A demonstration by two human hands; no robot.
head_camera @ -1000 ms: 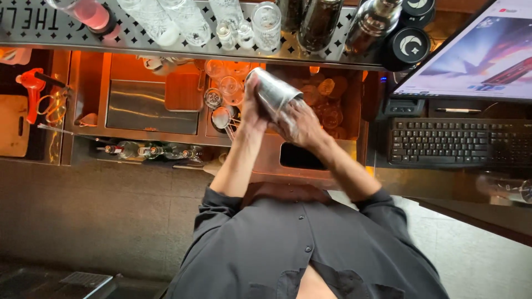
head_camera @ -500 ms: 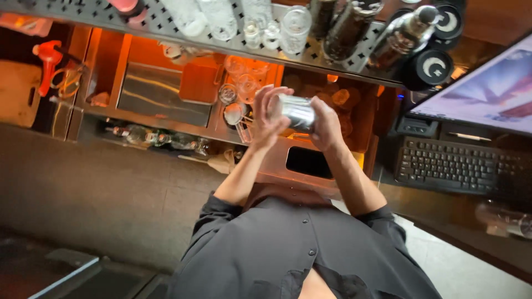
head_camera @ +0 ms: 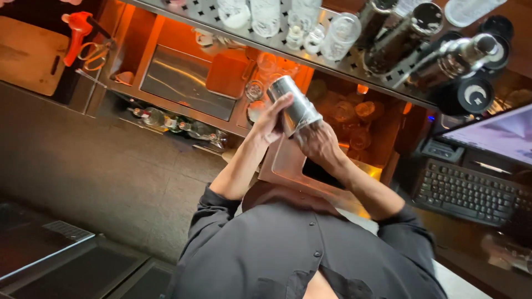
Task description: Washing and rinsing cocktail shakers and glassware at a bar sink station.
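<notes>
Steel cocktail shaker point(head_camera: 293, 105) at frame centre, tilted, above bar well. Your left hand point(head_camera: 270, 119) wraps upper end; right hand point(head_camera: 317, 141) clamps lower end. Keep both ends pinned, seam tight, elbows clear of glass rack point(head_camera: 354, 61) overhead.

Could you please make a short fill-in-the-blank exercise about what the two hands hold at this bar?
1. Both hands grip a shiny metal cocktail shaker, which is ____, not upright.
2. The left hand and right hand belong to a person in a ____ shirt.
3. Beside the right arm lies a black ____, under a monitor.

Missing words: tilted; dark grey; keyboard
</notes>
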